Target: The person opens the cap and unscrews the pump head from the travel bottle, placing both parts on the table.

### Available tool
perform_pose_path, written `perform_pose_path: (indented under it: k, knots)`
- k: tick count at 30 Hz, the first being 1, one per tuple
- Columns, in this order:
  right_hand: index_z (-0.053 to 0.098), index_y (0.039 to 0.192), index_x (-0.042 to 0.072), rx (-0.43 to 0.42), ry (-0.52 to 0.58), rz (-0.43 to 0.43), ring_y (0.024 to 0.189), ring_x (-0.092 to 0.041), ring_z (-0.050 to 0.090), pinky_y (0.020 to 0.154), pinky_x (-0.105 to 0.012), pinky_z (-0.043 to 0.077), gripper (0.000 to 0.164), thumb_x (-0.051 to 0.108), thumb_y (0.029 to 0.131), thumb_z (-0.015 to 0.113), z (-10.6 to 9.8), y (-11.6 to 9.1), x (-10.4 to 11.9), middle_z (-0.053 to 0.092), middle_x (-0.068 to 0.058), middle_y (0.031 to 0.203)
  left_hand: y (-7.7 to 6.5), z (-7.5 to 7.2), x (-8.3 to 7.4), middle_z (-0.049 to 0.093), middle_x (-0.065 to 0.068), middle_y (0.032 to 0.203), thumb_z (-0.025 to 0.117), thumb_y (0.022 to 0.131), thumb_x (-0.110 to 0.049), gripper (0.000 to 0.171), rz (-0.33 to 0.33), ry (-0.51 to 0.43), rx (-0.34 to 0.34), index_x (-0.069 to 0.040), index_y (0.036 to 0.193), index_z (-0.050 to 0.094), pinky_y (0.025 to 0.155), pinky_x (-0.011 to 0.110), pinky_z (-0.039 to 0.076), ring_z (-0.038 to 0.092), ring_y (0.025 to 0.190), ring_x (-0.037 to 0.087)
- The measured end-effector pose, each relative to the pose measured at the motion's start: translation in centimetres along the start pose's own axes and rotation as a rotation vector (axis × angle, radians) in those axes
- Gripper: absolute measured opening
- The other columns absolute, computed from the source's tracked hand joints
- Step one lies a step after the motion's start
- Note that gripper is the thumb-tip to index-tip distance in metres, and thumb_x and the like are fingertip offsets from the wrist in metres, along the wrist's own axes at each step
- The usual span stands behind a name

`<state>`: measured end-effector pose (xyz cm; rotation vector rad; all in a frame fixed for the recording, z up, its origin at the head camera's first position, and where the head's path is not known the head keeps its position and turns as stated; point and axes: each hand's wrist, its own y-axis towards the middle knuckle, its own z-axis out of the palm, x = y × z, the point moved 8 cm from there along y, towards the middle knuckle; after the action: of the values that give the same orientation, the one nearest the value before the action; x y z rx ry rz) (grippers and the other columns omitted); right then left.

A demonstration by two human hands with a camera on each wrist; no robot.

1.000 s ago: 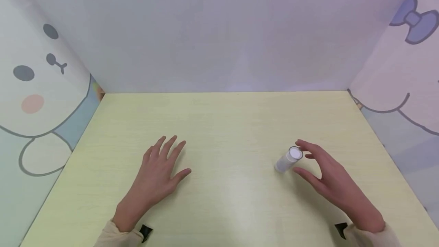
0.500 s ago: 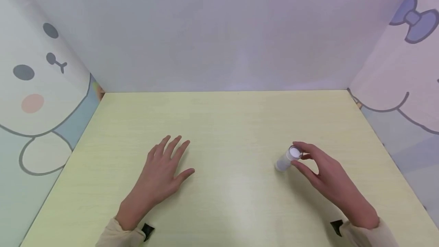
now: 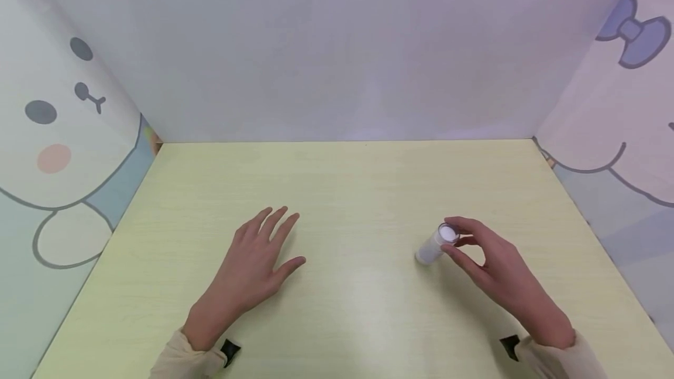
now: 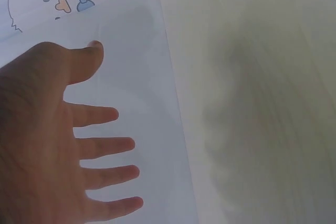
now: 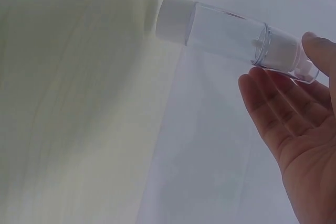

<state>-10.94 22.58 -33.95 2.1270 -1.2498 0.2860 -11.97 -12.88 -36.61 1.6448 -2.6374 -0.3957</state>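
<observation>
A small clear pump bottle (image 3: 430,249) with a white base stands at a slant in the head view, right of the middle of the table. In the right wrist view, a transparent cap covers the white pump head of the bottle (image 5: 226,31). My right hand (image 3: 500,265) pinches the cap end between thumb and fingertips. Whether the base touches the table or hangs just above it, I cannot tell. My left hand (image 3: 251,265) is over the left part of the table, fingers spread and holding nothing; the left wrist view shows its straight fingers (image 4: 107,148).
The pale wooden tabletop (image 3: 342,203) meets a plain whitish back wall (image 3: 337,51). Side panels with cartoon animals, a left panel (image 3: 58,233) and a right panel (image 3: 605,116), border the table. A black piece (image 3: 230,352) sits at the left sleeve cuff.
My right thumb and fingers have come together on the bottle's cap, and the bottle has shifted slightly left. My left hand has drifted a little to the right.
</observation>
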Motion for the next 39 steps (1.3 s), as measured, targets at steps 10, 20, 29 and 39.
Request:
perform_pose_path:
  k: [10,20,29,39]
  knots:
    - [0.059,0.127,0.006,-0.121,0.137,-0.103,0.094,0.004,0.064,0.085,-0.009,0.052,0.064,-0.012,0.069,0.080,-0.6,1.2,2.2,0.068,0.000,0.113,0.7,-0.8,-1.2,0.053,0.006,0.143,0.059,0.094,-0.052,0.060,0.034,-0.012,-0.022,-0.020,0.143,0.049,0.099,0.052,0.047,0.050,0.131,0.028]
    - [0.056,0.127,0.004,-0.124,0.345,-0.039,0.103,-0.004,0.063,0.083,-0.016,0.056,0.059,-0.017,0.075,0.074,0.2,1.9,3.0,0.066,-0.004,0.115,1.4,-1.3,-2.3,0.064,0.000,0.120,0.060,0.093,-0.051,0.050,0.051,-0.037,-0.041,-0.020,0.132,0.058,0.087,0.042,0.054,0.060,0.116,0.024]
    - [0.053,0.128,0.002,-0.086,0.495,-0.005,0.108,-0.008,0.061,0.086,-0.019,0.057,0.052,-0.017,0.081,0.068,1.6,2.2,3.7,0.062,-0.005,0.117,2.2,-1.8,-3.9,0.064,-0.001,0.116,0.062,0.094,-0.047,0.047,0.096,-0.092,-0.051,-0.018,0.130,0.059,0.086,0.038,0.055,0.060,0.112,0.022]
    - [0.047,0.129,-0.007,-0.039,0.740,-0.037,0.115,-0.016,0.060,0.089,-0.022,0.057,0.049,-0.021,0.084,0.060,2.9,2.7,4.7,0.058,-0.018,0.123,2.7,-1.6,-5.6,0.062,-0.004,0.120,0.057,0.096,-0.051,0.048,0.159,-0.089,-0.071,-0.021,0.133,0.057,0.086,0.035,0.055,0.060,0.113,0.018]
